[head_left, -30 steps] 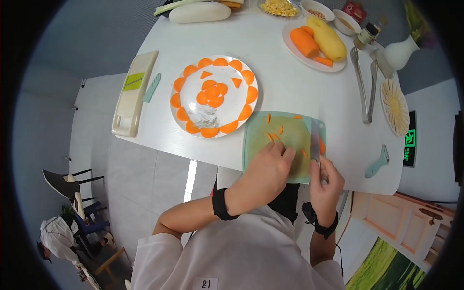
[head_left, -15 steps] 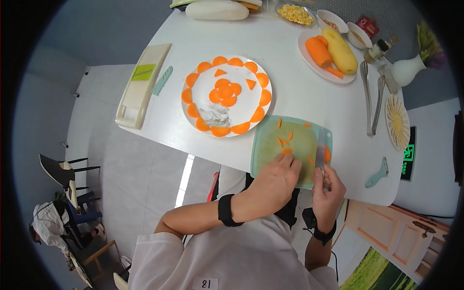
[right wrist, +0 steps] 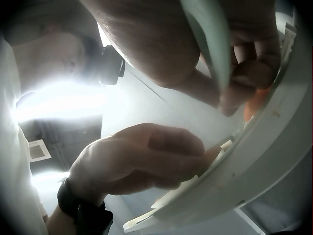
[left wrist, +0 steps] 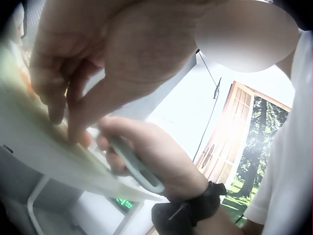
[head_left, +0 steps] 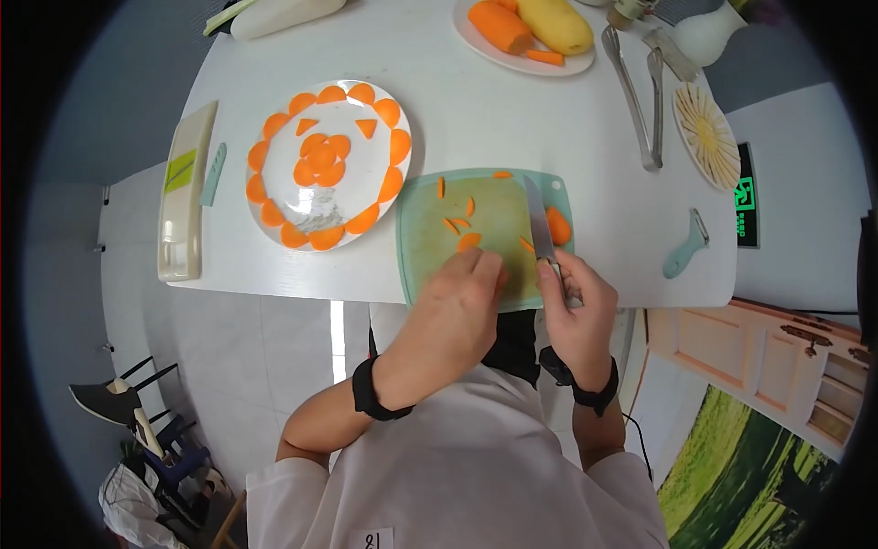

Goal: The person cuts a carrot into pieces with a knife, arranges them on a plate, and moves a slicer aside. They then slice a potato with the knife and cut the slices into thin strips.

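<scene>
My right hand (head_left: 578,302) grips the knife (head_left: 541,227), fingers curled round its pale green handle, over the right part of the cutting board (head_left: 421,224). The blade points to the board's far edge, near the corner with the hole. Just right of it, by the board's right edge, sits a carrot chunk (head_left: 557,226).

My left hand (head_left: 453,302) is over the board's near edge, fingers bent down and close together; orange shows at their tips, but I cannot tell whether they pinch it. Just beyond them lies a carrot slice (head_left: 469,241), with thin slivers scattered toward the board's far edge and one near the blade.

The board lies along the worktop's (head_left: 476,110) near edge. To its left, a white plate (head_left: 282,174) carries a ring of carrot pieces around a carrot flower. A peeler (head_left: 678,262) lies near the worktop's near right corner.
</scene>
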Motion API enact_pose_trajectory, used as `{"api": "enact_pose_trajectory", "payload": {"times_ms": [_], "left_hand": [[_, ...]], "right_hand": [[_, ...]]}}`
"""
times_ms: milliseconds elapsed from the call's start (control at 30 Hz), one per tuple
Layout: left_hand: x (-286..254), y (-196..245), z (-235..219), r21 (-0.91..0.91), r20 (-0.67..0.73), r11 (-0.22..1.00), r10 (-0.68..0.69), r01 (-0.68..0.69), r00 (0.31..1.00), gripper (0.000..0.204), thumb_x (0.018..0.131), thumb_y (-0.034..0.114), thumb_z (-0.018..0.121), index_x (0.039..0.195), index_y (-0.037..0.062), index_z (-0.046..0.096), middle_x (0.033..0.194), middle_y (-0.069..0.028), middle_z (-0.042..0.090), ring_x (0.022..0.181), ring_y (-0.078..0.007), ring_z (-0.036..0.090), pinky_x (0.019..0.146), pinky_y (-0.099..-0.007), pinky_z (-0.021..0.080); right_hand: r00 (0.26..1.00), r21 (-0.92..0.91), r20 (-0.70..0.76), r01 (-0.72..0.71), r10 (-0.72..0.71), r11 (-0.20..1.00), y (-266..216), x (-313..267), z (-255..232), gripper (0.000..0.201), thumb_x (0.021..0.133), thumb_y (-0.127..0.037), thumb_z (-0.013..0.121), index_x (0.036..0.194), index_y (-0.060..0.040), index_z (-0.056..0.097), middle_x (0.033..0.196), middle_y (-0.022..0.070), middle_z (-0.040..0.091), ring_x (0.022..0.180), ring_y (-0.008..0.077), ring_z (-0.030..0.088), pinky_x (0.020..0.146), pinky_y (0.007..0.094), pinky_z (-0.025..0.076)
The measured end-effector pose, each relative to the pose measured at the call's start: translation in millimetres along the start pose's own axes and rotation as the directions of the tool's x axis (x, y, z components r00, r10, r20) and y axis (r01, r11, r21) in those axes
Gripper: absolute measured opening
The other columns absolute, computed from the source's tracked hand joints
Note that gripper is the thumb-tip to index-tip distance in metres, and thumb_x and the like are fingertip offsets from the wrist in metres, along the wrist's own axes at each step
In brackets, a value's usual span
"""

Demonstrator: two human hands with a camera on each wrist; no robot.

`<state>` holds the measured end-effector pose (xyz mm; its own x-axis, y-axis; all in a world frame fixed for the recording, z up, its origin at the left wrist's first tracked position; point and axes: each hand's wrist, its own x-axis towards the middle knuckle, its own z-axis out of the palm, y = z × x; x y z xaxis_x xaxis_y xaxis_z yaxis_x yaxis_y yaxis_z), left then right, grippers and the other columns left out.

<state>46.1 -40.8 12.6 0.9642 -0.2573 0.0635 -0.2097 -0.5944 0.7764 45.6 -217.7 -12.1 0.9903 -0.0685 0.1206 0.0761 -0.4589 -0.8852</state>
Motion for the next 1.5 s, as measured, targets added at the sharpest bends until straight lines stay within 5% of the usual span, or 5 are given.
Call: {"api": "enact_pose_trajectory", "payload": {"times_ms": [233, 400, 900, 1267, 1500], "left_hand": [[-0.2, -3.5, -33.9, -0.216, -0.053, 0.976, -0.015, 0.003, 0.999, 0.014, 0.086, -0.002, 0.071, 0.1, -0.0015, 0.071, 0.088, -0.0132, 0.072, 0.074, -0.0262, 0.07, 0.066, -0.0335, 0.055], [-13.5, -44.5, -134.0, -0.327, -0.378, 0.882, -0.452, 0.34, 0.808, 0.012, 0.087, 0.005, 0.075, 0.097, -0.0031, 0.075, 0.087, -0.0088, 0.077, 0.074, -0.0105, 0.07, 0.064, -0.0245, 0.053], [15.2, -99.7, -178.6, 0.041, -0.348, 0.813, -0.534, 0.581, 0.771, 0.019, 0.086, 0.009, 0.073, 0.095, -0.0068, 0.075, 0.08, -0.0123, 0.075, 0.068, -0.015, 0.068, 0.066, -0.027, 0.053], [20.5, -104.9, -201.6, 0.388, -0.122, 0.892, -0.201, 0.234, 0.972, 0.029, 0.077, -0.001, 0.077, 0.106, 0.0025, 0.077, 0.108, -0.0114, 0.072, 0.089, -0.0239, 0.067, 0.079, -0.031, 0.054], [27.4, -108.8, -200.4, 0.429, -0.008, 0.891, -0.159, 0.147, 0.987, 0.022, 0.079, 0.001, 0.076, 0.101, 0.0005, 0.078, 0.109, -0.0146, 0.071, 0.091, -0.0287, 0.068, 0.082, -0.0337, 0.056]], "right_hand": [[0.999, -0.018, 0.035, -0.012, 0.012, 1.0, -5.1, 3.6, 2.0, 0.019, 0.092, -0.007, 0.071, 0.107, 0.0051, 0.069, 0.071, 0.0102, 0.064, 0.057, 0.0118, 0.054, 0.056, 0.0266, 0.046], [0.999, 0.001, 0.044, 0.024, -0.024, 1.0, -4.8, 3.0, 6.8, 0.015, 0.093, -0.006, 0.069, 0.104, 0.0046, 0.069, 0.07, 0.0076, 0.062, 0.056, 0.0103, 0.051, 0.055, 0.0253, 0.044], [1.0, -0.039, 0.014, -0.011, 0.012, 0.999, 8.8, -2.7, 14.2, 0.015, 0.093, -0.007, 0.068, 0.103, 0.0041, 0.069, 0.064, 0.0044, 0.056, 0.054, 0.0087, 0.047, 0.052, 0.0246, 0.039], [1.0, -0.022, -0.011, 0.008, -0.008, 1.0, 14.0, -4.3, 14.3, 0.016, 0.092, -0.004, 0.068, 0.101, 0.0082, 0.066, 0.062, 0.0038, 0.054, 0.054, 0.0073, 0.046, 0.051, 0.0235, 0.037], [0.999, -0.058, 0.0, 0.036, -0.036, 0.998, 17.8, -4.4, 12.8, 0.014, 0.092, -0.004, 0.068, 0.1, 0.0067, 0.066, 0.061, 0.0034, 0.053, 0.053, 0.0083, 0.045, 0.05, 0.0238, 0.036]]}}
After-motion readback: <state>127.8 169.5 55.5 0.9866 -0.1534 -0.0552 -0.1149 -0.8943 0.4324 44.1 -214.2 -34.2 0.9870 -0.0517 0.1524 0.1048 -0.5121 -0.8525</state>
